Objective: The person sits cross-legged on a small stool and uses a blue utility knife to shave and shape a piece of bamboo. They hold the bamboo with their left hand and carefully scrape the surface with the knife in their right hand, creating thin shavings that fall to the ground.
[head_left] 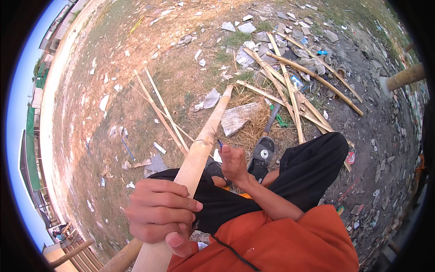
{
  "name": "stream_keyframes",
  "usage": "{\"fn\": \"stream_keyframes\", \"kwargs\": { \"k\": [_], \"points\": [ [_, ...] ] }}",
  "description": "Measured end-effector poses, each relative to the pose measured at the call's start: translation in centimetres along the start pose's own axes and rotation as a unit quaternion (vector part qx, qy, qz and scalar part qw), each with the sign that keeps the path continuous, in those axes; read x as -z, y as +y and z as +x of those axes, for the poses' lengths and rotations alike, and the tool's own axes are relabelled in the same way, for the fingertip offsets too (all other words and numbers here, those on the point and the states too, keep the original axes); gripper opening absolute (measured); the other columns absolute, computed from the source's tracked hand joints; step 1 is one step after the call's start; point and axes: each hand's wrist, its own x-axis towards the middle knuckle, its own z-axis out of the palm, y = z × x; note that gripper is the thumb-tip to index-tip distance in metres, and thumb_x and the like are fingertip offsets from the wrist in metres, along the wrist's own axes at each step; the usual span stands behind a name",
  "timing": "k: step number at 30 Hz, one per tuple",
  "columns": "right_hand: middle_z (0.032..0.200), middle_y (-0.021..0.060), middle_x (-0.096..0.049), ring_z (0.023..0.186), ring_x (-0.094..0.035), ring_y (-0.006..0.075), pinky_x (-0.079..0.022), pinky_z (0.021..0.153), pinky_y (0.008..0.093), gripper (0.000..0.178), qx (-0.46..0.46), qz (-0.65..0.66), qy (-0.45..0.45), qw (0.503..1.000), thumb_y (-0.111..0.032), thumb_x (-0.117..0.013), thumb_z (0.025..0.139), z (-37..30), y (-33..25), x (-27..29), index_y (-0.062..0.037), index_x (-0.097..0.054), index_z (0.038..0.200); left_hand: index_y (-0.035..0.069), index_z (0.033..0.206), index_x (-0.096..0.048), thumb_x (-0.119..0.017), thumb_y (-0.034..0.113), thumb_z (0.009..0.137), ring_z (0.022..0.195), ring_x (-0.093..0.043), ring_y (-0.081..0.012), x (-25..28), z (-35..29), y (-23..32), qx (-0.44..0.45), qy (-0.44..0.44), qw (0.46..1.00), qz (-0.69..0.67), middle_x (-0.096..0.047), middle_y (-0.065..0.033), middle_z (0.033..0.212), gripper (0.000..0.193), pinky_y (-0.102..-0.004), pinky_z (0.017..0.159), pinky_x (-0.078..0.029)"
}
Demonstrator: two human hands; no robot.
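Observation:
A long pale split bamboo piece (pixel 195 165) slants up from the lower edge, with a darker node ring midway and a narrow far end. Wrapped over its near part is my left hand (pixel 161 211), fingers closed round it. My right hand (pixel 234 164) is a fist just right of the bamboo, thumb upward, over my lap. A small dark blue tip shows above that fist; what it belongs to is hidden. Beyond the hands lies a weathered wood block (pixel 239 119) on the ground, with a dark tool (pixel 272 119) to its right, near my grey slipper (pixel 265 149).
Several bamboo strips (pixel 290 86) lie crossed at the right, beside a curved bamboo pole (pixel 317 78). More thin strips (pixel 165 111) lie to the left. Scraps of litter and broken flat pieces (pixel 247 28) cover the dirt. A thick bamboo post (pixel 405 77) juts in at right.

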Motion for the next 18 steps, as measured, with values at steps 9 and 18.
{"fn": "stream_keyframes", "kwargs": {
  "k": [9,18],
  "points": [
    [0.055,0.0256,-0.048,0.053,-0.052,0.0433,-0.038,0.050,0.0455,0.044,-0.009,-0.031,0.011,0.999,-0.031,-0.043,0.097,1.7,1.4,-0.6,0.0035,-0.057,0.074,0.007,0.069,-0.046,-0.051,0.017,0.087,0.044,-0.061,-0.0163,0.5,0.0,-0.1,-0.003,0.054,0.998,0.031,-0.055,-0.0035,0.049,0.021,-0.0286,0.041,-0.049],
    [0.060,0.0265,-0.054,0.061,-0.056,0.0467,-0.042,0.057,0.0513,0.055,-0.064,-0.128,-0.016,0.990,-0.041,-0.035,0.098,4.5,2.5,-1.2,0.0009,-0.059,0.073,0.010,0.068,-0.042,-0.045,0.013,0.085,0.039,-0.055,-0.0148,1.5,-0.1,-1.2,-0.006,0.115,0.993,0.040,-0.050,-0.0026,0.046,0.017,-0.0280,0.041,-0.043]
  ]
}}
